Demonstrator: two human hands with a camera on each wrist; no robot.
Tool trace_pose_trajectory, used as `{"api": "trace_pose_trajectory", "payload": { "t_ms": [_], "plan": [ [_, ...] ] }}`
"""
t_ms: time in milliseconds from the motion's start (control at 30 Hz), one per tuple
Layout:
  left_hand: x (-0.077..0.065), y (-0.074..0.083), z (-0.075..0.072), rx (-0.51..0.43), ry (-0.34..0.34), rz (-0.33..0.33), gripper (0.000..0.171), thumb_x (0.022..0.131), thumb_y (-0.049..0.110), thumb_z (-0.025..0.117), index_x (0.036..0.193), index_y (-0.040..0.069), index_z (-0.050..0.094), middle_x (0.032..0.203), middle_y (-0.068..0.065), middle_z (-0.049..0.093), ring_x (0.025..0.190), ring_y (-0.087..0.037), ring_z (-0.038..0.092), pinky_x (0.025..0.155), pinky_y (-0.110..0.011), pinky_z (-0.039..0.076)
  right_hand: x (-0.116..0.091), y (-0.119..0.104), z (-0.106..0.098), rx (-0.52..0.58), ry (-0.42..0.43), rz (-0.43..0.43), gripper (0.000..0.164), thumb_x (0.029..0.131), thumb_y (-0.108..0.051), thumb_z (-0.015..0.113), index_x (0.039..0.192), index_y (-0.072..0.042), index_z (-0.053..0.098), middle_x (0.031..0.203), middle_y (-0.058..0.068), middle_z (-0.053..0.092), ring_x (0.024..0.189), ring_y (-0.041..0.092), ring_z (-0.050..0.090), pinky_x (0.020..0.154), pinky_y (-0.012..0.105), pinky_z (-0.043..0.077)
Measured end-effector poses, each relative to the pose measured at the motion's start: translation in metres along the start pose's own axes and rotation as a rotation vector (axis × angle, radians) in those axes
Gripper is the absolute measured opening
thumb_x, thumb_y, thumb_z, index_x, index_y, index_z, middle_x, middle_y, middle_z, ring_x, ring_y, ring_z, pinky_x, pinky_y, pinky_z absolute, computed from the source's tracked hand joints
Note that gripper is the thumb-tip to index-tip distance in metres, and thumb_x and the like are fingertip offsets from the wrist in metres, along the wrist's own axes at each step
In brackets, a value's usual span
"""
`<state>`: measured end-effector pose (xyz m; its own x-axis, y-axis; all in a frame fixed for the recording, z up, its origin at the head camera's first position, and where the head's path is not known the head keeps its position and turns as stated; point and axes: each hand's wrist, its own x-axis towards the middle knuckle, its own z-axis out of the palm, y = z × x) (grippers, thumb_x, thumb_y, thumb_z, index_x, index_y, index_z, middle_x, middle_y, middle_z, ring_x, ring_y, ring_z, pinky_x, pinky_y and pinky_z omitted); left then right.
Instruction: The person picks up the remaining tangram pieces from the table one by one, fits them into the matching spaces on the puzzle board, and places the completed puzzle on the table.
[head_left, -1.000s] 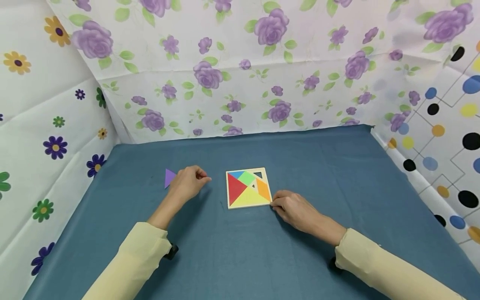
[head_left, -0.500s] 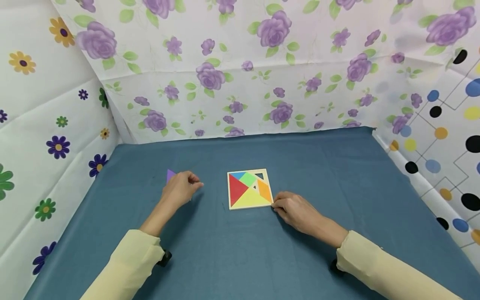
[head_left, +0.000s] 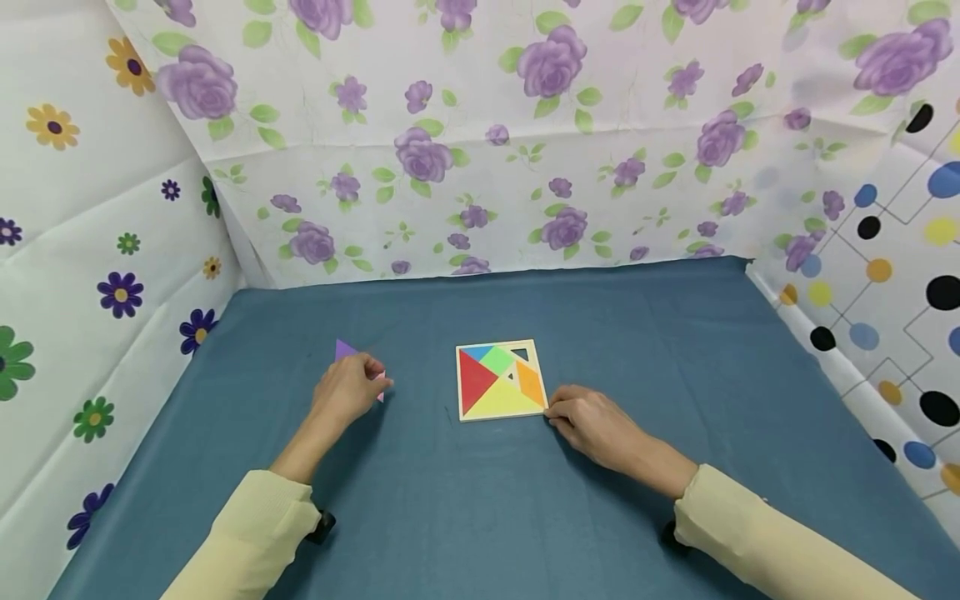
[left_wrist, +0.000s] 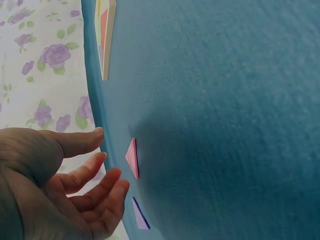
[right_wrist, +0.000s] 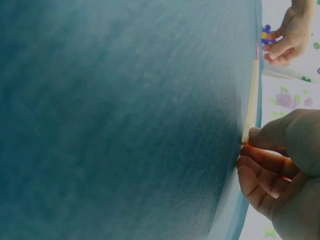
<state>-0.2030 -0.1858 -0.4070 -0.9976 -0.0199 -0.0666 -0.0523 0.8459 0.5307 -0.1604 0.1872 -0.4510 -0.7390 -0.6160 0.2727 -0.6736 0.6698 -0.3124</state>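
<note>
My left hand [head_left: 347, 389] hovers above the cloth, thumb and fingers apart, with nothing between them. In the left wrist view a pink triangle [left_wrist: 133, 159] lies just beyond the fingertips; the hand mostly covers it in the head view. A purple triangle [head_left: 342, 348] lies behind the knuckles, partly hidden. At centre sits a square wooden tangram board [head_left: 503, 417] with red, yellow, green, blue and orange pieces and two dark triangular gaps. The thumb and index finger of my right hand [head_left: 596, 425] pinch its near right corner.
Blue cloth [head_left: 480, 508] covers the table. Floral sheeting [head_left: 495, 167] hangs along the back, with patterned sheets on the left and right sides.
My left hand has drawn back leftward from beside the board, over the loose triangles, and the pink one now shows under its fingertips. The right hand has stayed at the board's corner.
</note>
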Motion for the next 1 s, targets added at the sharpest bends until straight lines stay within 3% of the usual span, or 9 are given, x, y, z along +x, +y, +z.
{"api": "trace_pose_trajectory", "payload": {
  "t_ms": [100,433,567,1000],
  "plan": [
    [0.000,-0.001,0.001,0.021,-0.010,-0.034,0.026,0.094,0.020,0.077,0.110,0.001,0.073,0.089,-0.007,0.074,0.080,-0.024,0.065,0.076,-0.049,0.050,-0.001,0.000,0.000,0.003,0.005,0.000,0.015,0.092,-0.001,0.077,0.106,-0.003,0.080,0.107,0.008,0.071,0.096,0.022,0.070,0.079,0.035,0.059],
    [-0.001,-0.002,0.006,0.079,-0.049,-0.108,0.045,0.094,0.026,0.077,0.126,-0.003,0.066,0.116,-0.022,0.069,0.102,-0.039,0.064,0.084,-0.057,0.049,-0.002,0.001,0.001,-0.001,0.001,-0.005,0.014,0.092,-0.001,0.077,0.105,-0.004,0.080,0.106,0.008,0.071,0.096,0.021,0.069,0.079,0.034,0.059],
    [-0.001,-0.003,0.008,0.087,-0.042,-0.107,0.046,0.093,0.026,0.078,0.126,-0.004,0.065,0.120,-0.024,0.067,0.105,-0.041,0.063,0.084,-0.057,0.049,-0.002,0.001,0.002,-0.001,-0.002,-0.003,0.015,0.092,-0.001,0.077,0.106,-0.004,0.080,0.107,0.008,0.071,0.096,0.022,0.069,0.080,0.035,0.059],
    [0.003,-0.009,0.012,0.085,0.022,-0.061,0.035,0.087,0.016,0.082,0.113,-0.006,0.073,0.110,-0.024,0.071,0.099,-0.041,0.064,0.082,-0.057,0.051,0.000,0.001,0.003,-0.003,-0.007,0.000,0.015,0.093,-0.001,0.076,0.107,-0.004,0.080,0.108,0.008,0.072,0.097,0.022,0.069,0.079,0.034,0.059]
  ]
}}
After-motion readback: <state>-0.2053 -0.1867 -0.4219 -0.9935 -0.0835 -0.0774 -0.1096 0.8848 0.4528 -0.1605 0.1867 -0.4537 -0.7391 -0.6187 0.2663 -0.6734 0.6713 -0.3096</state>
